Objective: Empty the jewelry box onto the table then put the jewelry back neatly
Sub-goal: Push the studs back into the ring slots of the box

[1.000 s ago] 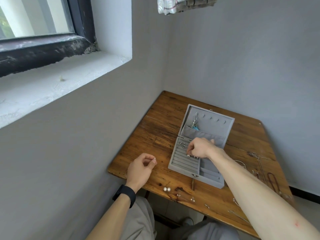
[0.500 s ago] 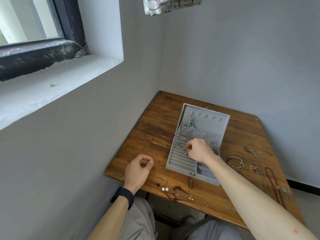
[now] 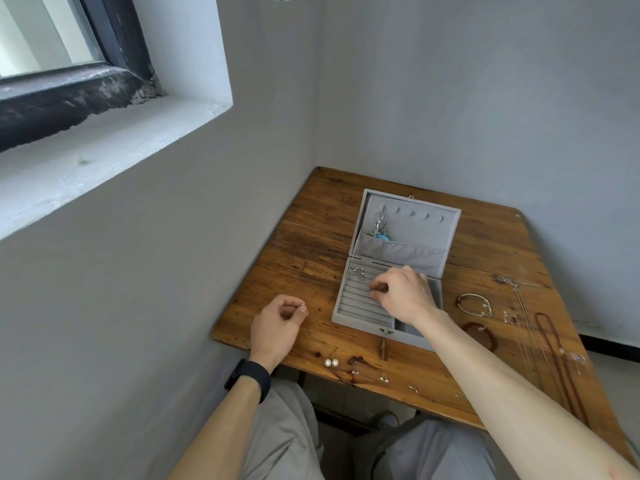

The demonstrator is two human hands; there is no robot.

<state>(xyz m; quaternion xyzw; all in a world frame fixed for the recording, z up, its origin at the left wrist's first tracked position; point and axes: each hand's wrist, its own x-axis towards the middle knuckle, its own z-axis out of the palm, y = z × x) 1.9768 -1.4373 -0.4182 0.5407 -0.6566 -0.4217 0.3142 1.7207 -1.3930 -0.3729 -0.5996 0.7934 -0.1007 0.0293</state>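
Surface: wooden table (image 3: 311,265) in a grey-walled corner.
Jewelry box (image 3: 362,324): open on the table, lid (image 3: 408,252) raised; silver rings (image 3: 359,273) in its far-left slots.
Right hand (image 3: 401,294): over the box's slots, thumb and forefinger pinching a small silver piece (image 3: 371,290).
Left hand (image 3: 277,323): left of the box, fingertips pinching a second silver piece (image 3: 303,304).
Pearl earrings (image 3: 331,362): in front of the box.
Bangle (image 3: 473,304), necklaces (image 3: 554,351): right of the box.
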